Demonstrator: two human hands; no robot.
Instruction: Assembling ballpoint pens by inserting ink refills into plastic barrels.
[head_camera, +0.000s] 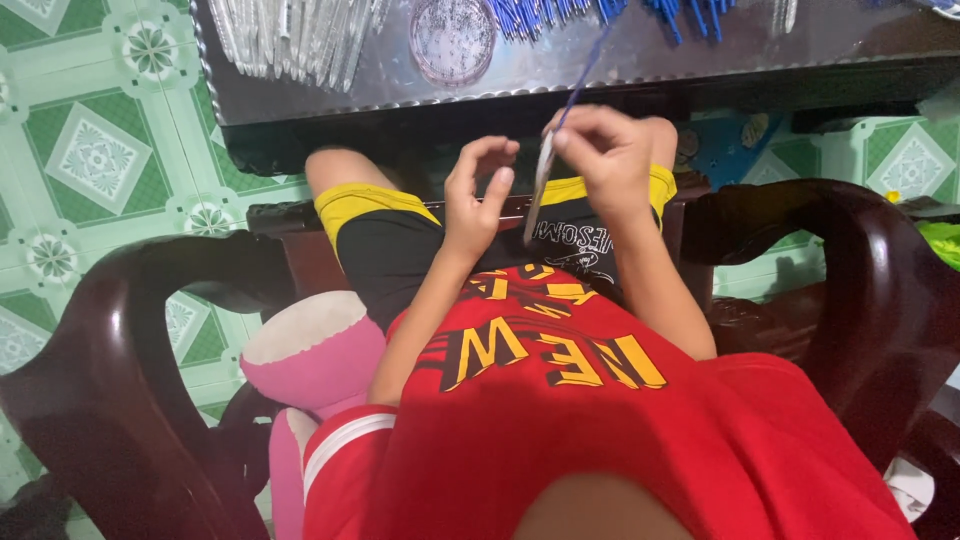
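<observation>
Green patterned floor tiles (90, 150) spread under a dark carved wooden chair (110, 400) where the person sits, with a pink and white plush toy (315, 350) tucked against the chair's left arm. Along the top runs a dark glossy worktop (700, 50): clear pen barrels (290, 35) lie in a heap at its left end, a round clear lid or dish (452, 38) sits next to them, and blue pen parts (600, 10) are piled further right. Over the lap, the left hand (475, 195) is empty, its fingers (495, 150) loosely curled and half open, close to but not touching a clear pen barrel (540, 190) that hangs nearly upright between the two hands. The right hand (610, 160) has its fingers pinched shut at the top of that barrel, where a thin blue refill (580, 70) sticks up and slants toward the worktop edge
</observation>
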